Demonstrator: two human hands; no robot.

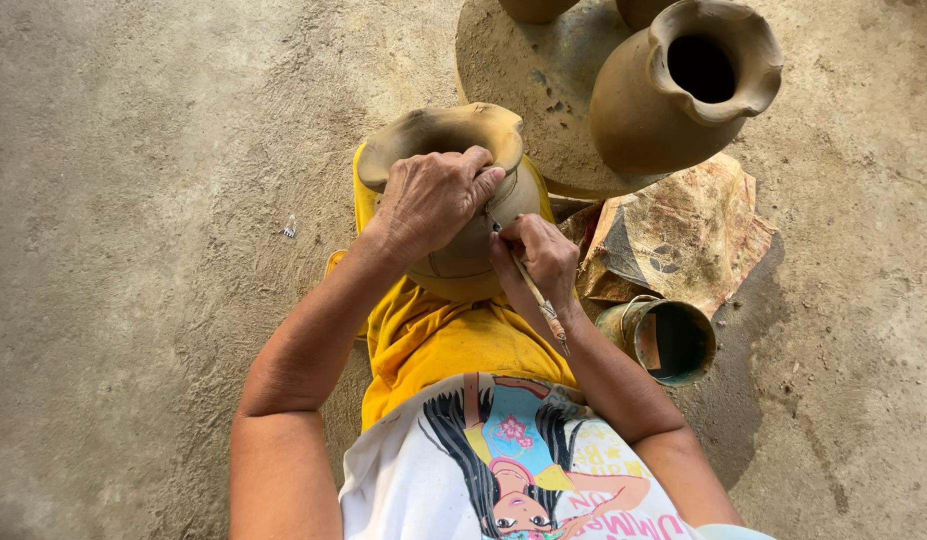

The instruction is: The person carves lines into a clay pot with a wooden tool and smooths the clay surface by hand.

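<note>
A brown unfired clay pot point(454, 135) with a wavy rim rests on my lap over a yellow cloth point(434, 335). My left hand point(432, 195) grips the pot's neck from above, fingers curled over the shoulder. Just below it, my right hand point(536, 262) pinches a thin stick tool point(540, 298), its tip touching the pot's side under the left fingers. The far end of the tool points back toward my body.
A second clay pot point(674, 95) with a flared rim stands on a round board point(529, 85) ahead. Two more pots peek in at the top edge. A small tin can point(669, 340) and crumpled paper point(684, 235) lie right of my knee on the dirt floor.
</note>
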